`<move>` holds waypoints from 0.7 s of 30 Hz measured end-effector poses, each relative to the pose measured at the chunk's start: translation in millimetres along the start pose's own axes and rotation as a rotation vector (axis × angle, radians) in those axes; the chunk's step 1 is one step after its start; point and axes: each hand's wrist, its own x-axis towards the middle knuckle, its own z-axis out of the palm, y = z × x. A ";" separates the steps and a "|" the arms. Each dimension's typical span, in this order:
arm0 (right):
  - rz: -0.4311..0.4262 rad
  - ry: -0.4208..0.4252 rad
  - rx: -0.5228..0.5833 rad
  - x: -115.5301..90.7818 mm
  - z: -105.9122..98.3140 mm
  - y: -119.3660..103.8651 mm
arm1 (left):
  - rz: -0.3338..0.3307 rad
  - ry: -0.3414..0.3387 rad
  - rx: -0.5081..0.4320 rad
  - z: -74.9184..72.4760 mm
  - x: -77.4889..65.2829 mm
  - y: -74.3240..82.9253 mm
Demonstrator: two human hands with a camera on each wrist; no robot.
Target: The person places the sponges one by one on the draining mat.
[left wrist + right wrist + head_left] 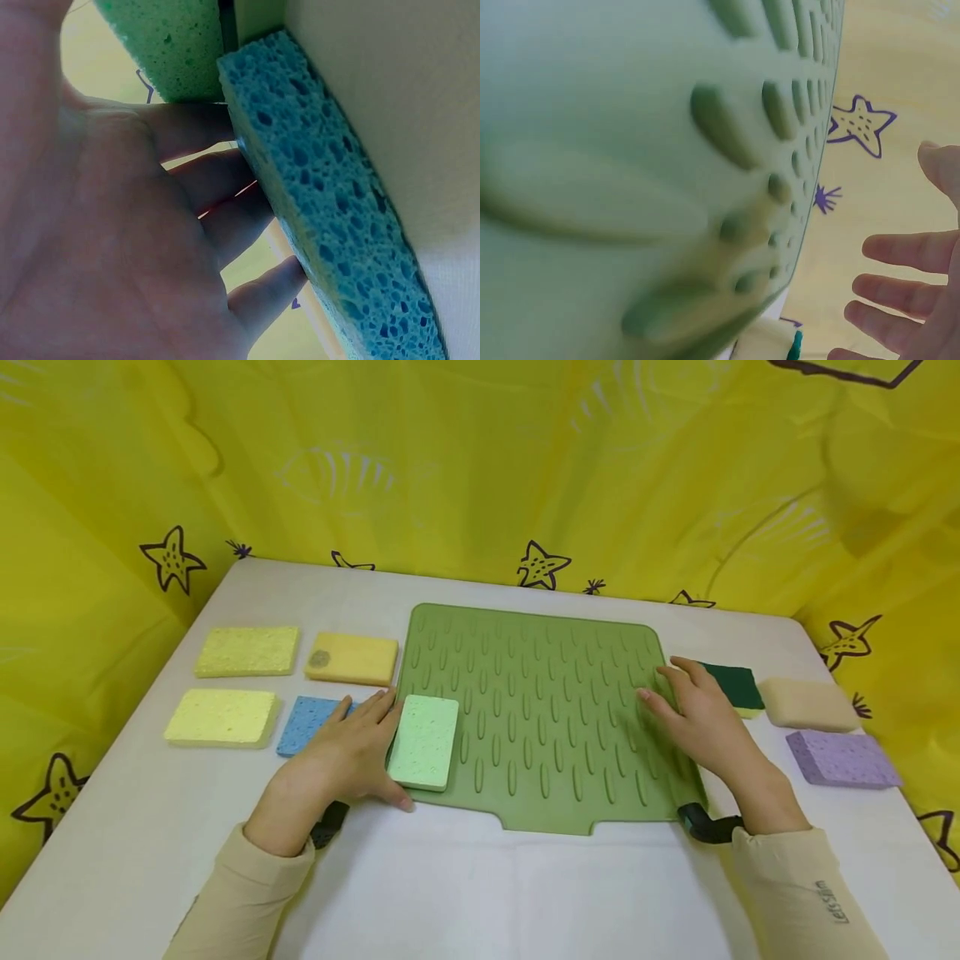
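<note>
A light green sponge [423, 743] lies lengthwise on the left edge of the green ridged mat [555, 693]. My left hand [345, 756] is right beside that sponge, fingers extended and thumb apart near the mat's lower left corner. It partly hides a blue sponge [302, 722]; in the left wrist view, the fingertips overlap the blue sponge [322, 187], with the green sponge [176, 49] above the fingers. Over the mat's right edge hovers my right hand [701, 718], holding nothing. Its spread fingers show in the right wrist view beyond the mat [615, 112].
Left of the mat lie two pale yellow sponges [247, 652] and an orange-yellow one [352, 658]. To the right are a dark green scouring sponge [735, 687], a beige sponge [810, 703] and a purple sponge [843, 758]. A yellow patterned curtain [465, 468] surrounds the white table [450, 893].
</note>
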 end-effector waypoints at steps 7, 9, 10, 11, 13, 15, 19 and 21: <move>0.018 0.040 -0.048 3.9 -3.1 17.0 | -0.006 -0.003 0.002 0.4 -0.1 -0.6; 0.032 0.050 -0.066 4.4 -4.0 22.1 | -0.006 -0.005 -0.002 0.7 0.4 -0.6; 0.041 0.052 -0.076 5.1 -4.6 24.9 | -0.004 -0.004 -0.003 0.8 0.6 -0.6; 0.051 0.055 -0.082 5.9 -5.2 27.3 | -0.004 -0.004 -0.003 0.7 0.6 -0.6; 0.073 0.051 -0.097 7.9 -6.6 32.6 | -0.005 -0.002 -0.003 0.7 0.3 -0.8; 0.093 0.050 -0.115 9.9 -8.2 38.4 | -0.003 0.001 -0.002 1.0 0.5 -0.9; 0.145 0.026 -0.140 13.2 -10.3 49.1 | 0.002 0.003 -0.004 1.5 0.7 -1.7; 0.184 0.003 -0.140 14.2 -11.2 53.4 | 0.003 0.002 -0.002 1.7 1.1 -1.6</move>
